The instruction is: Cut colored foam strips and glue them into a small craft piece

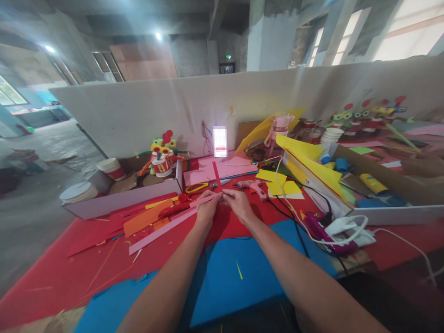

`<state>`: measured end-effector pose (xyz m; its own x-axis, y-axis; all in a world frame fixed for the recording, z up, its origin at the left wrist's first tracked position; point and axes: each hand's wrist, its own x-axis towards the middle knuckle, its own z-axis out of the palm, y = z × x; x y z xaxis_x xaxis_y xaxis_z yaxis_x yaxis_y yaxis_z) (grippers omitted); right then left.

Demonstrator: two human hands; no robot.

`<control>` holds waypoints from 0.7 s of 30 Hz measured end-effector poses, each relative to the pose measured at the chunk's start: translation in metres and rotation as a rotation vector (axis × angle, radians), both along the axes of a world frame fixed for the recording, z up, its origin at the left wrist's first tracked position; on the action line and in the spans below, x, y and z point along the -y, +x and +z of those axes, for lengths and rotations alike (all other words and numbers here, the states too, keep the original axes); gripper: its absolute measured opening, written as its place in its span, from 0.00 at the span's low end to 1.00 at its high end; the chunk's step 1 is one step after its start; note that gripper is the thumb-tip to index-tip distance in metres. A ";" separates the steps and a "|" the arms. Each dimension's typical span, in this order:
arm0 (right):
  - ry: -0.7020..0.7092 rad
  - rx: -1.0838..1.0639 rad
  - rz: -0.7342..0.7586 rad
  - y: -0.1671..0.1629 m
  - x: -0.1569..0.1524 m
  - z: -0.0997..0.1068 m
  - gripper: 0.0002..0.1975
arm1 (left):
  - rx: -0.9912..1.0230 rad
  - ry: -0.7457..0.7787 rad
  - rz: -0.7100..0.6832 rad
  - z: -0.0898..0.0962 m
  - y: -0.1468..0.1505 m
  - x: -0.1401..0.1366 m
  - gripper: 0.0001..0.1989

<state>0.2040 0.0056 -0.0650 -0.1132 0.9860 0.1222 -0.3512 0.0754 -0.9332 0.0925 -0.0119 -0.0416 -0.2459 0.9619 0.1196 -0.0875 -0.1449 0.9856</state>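
Note:
My left hand (pixel 207 210) is closed, its thumb and fingers pinching a pink paper strip (pixel 205 200) that sticks out to the left. My right hand (pixel 239 204) is pinched shut, its fingertips meeting the left ones. From between them a narrow red paper strip (pixel 217 175) points away over the table; which fingers bear most of it is hard to see. Yellow-handled scissors (pixel 197 187) lie just beyond the left hand. A pink hot glue gun (pixel 257 189) rests beyond the right hand. Left of my hands are orange paper pieces (pixel 145 221) and a long pink strip (pixel 159 233).
A box (pixel 128 196) with a paper-cup figure (pixel 162 157) stands at left. An open box (pixel 398 213) of coloured rolls is at right, near a purple power strip (pixel 329 236) with trailing cables. Blue sheet (pixel 239 282) covers the near edge; a pale partition (pixel 156 106) rises behind.

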 end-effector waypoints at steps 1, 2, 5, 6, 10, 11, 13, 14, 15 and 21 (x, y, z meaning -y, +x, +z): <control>0.004 0.012 -0.004 0.001 0.000 0.001 0.20 | 0.020 -0.008 -0.014 0.000 0.000 0.000 0.14; 0.006 0.019 -0.010 0.002 0.000 0.001 0.20 | 0.040 -0.011 -0.029 -0.001 0.000 -0.001 0.14; 0.000 0.005 -0.022 0.003 0.000 0.003 0.21 | 0.110 0.001 -0.085 -0.003 -0.001 -0.003 0.15; -0.009 -0.010 -0.020 0.003 0.000 0.003 0.21 | 0.124 0.007 -0.101 -0.004 -0.001 -0.004 0.15; -0.056 -0.097 -0.001 0.003 0.000 0.004 0.19 | 0.079 0.026 -0.087 -0.008 -0.004 -0.007 0.14; -0.063 -0.115 0.005 0.003 0.001 0.005 0.19 | 0.059 0.031 -0.074 -0.008 -0.005 -0.007 0.13; -0.072 -0.134 0.027 0.002 0.003 0.007 0.19 | 0.028 0.042 -0.056 -0.009 -0.006 -0.007 0.12; -0.074 -0.137 0.038 0.002 0.004 0.008 0.20 | 0.017 0.046 -0.052 -0.008 -0.006 -0.007 0.12; -0.075 -0.138 0.046 0.002 0.004 0.009 0.20 | 0.010 0.048 -0.047 -0.008 -0.006 -0.007 0.12; -0.076 -0.093 -0.031 0.000 0.004 0.009 0.19 | 0.030 0.011 -0.063 -0.006 -0.002 -0.002 0.13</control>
<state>0.2042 0.0016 -0.0564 -0.0740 0.9957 0.0556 -0.4348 0.0180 -0.9003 0.0909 -0.0101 -0.0475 -0.1888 0.9741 0.1241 -0.1264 -0.1494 0.9807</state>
